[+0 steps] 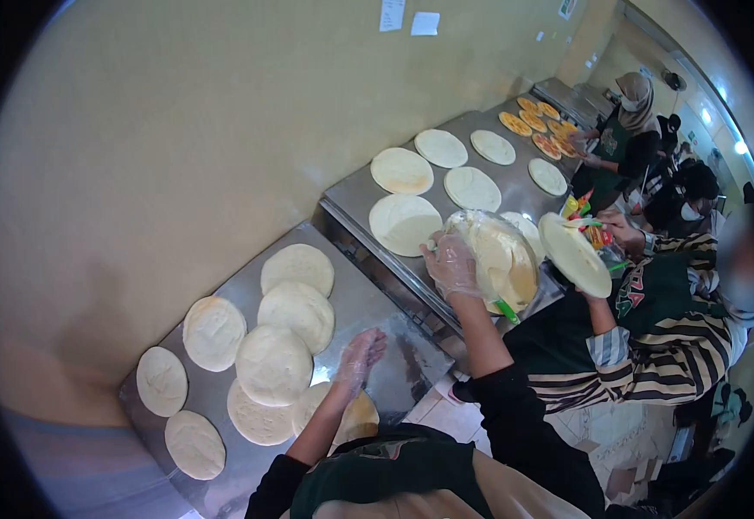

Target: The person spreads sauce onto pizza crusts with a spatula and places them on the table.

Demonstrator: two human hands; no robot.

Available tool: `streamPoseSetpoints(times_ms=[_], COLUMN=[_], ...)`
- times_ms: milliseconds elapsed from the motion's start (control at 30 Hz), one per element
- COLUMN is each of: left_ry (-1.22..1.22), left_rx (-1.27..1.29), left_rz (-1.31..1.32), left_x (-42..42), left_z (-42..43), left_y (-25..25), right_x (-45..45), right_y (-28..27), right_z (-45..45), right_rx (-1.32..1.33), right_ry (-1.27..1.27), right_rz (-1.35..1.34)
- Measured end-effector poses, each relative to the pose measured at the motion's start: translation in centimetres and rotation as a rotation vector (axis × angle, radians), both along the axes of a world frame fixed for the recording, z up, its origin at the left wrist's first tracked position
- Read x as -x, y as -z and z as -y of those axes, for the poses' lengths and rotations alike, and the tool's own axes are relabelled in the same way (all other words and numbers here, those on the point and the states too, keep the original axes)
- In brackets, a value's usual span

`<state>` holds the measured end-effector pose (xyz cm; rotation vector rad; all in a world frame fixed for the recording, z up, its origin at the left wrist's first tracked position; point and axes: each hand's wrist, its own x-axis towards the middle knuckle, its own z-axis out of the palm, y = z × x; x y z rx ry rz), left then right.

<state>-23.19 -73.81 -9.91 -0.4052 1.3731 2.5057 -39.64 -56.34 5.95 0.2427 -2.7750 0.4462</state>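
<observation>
My right hand (451,266), in a clear plastic glove, grips the left rim of a bowl (479,235) of pale cream spread. A green-handled utensil (507,310) rests in the bowl, its handle over the near rim. My left hand (360,358), also gloved, hovers above the near metal table with fingers loosely bent and nothing visible in them. Close to it lie round flatbread bases (274,365), some overlapping; one base (358,417) is partly hidden by my left forearm. Beside the bowl, a co-worker holds up another base (574,254) and a spreading tool (579,222).
A second metal table (351,201) beyond a gap carries more plain bases (405,223). Topped pizzas (515,124) lie at its far end, near another person (626,138). The co-worker in a striped sleeve (680,368) stands close on the right. A wall (178,156) borders the left.
</observation>
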Motion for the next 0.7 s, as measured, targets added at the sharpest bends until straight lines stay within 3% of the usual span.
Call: streamPoseSetpoints(times_ms=[100, 167, 267, 367, 433, 600, 667, 700], left_ry=[0.122, 0.206, 0.275, 0.310, 0.310, 0.448, 0.478, 0.486], left_rx=[0.041, 0.068, 0.053, 0.032, 0.019, -0.005, 0.142, 0.143], left_rz=[0.040, 0.061, 0.081, 0.075, 0.089, 0.164, -0.423, -0.430], left_x=[0.8, 1.4, 2.1, 2.5, 2.4, 1.5, 0.4, 0.2], left_z=[-2.4, -3.4, -4.4, -5.1, -5.4, -8.3, -11.1, -11.9], left_y=[-0.8, -1.1, -1.1, -1.3, -1.5, -1.9, -0.7, -1.9], right_x=[0.7, 1.5, 2.0, 1.4, 0.6, -2.3, -4.2, -5.2], right_y=[0.7, -1.4, -5.2, -7.8, -8.5, -7.2, -6.6, -6.3], right_z=[-2.5, -4.2, -6.5, -8.0, -8.6, -9.4, -8.9, -9.0], right_rx=[0.138, 0.328, 0.287, 0.462, 0.906, 1.187, 1.398, 1.416], right_ry=[-0.005, -0.018, -0.014, 0.032, 0.039, 0.012, 0.005, 0.012], right_rz=[-0.045, -0.083, -0.112, -0.117, -0.141, -0.291, -0.425, -0.419])
